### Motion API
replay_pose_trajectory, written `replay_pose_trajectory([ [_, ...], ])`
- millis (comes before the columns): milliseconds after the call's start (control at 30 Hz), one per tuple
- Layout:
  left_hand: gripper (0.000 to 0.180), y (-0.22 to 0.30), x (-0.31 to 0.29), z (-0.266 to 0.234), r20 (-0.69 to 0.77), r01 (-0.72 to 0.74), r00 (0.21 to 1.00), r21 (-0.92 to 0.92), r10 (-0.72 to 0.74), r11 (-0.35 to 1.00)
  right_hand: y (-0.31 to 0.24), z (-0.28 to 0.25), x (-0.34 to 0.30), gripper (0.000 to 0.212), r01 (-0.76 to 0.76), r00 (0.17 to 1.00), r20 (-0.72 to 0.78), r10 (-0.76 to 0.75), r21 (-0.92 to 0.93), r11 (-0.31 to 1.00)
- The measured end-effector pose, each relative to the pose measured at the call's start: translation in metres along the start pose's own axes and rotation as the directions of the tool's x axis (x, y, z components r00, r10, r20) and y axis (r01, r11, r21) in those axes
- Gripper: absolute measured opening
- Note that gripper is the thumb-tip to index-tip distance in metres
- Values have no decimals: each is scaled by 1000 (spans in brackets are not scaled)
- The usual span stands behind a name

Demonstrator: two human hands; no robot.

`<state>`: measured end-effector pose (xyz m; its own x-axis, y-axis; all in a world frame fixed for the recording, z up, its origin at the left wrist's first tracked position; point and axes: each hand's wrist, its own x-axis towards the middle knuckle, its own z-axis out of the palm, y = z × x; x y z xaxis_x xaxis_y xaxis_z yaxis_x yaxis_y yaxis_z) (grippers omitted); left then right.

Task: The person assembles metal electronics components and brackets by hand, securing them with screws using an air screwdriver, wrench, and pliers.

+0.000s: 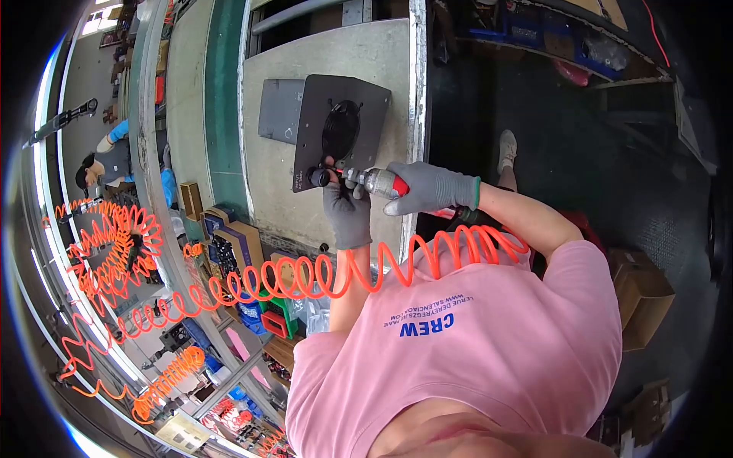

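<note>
My right hand (434,188), in a grey glove, is closed around a power screwdriver (379,183) with a grey and red body. The tool lies sideways, its tip pointing left at the near corner of a black metal housing (374,114). That housing has a large round opening (340,128) in its face. By the same corner sits a small black round part (318,177). My gloved left hand (348,217) is bent at the screwdriver's tip beside this part, fingers curled in. What those fingers pinch is too small to make out.
A flat grey box-like piece (276,111) lies left of the housing on the pale workbench (366,53). An orange coiled hose (298,278) stretches across in front of my body. Cartons and bins (279,317) stand at lower left. Another person (114,166) works farther left.
</note>
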<state>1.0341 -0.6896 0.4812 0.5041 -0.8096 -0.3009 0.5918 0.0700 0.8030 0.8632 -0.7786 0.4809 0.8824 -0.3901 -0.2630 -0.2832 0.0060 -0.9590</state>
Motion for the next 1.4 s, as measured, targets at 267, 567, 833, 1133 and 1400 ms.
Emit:
replay_pose_trajectory([
  [267, 29, 0, 0, -3, -20, 41, 999, -77, -43, 996, 2, -1, 0, 59, 6, 1000, 20, -6, -17, 1000],
  [567, 31, -5, 7, -19, 204, 55, 979, -254, -2, 966, -6, -11, 2, 60, -83, 985, 164, 47, 221, 972],
  [833, 42, -12, -3, -10, 125, -337, 935, 611, 333, 716, -15, -15, 4, 54, -208, 954, 286, 92, 406, 890],
  [1133, 40, -10, -1, -17, 117, -324, 944, 482, 307, 814, -28, -11, -3, 48, -190, 958, 273, 92, 361, 913],
  [1400, 38, -13, 5, -32, 137, -278, 959, 299, 247, 913, -26, -3, -12, 50, -155, 976, 199, 90, 337, 929],
])
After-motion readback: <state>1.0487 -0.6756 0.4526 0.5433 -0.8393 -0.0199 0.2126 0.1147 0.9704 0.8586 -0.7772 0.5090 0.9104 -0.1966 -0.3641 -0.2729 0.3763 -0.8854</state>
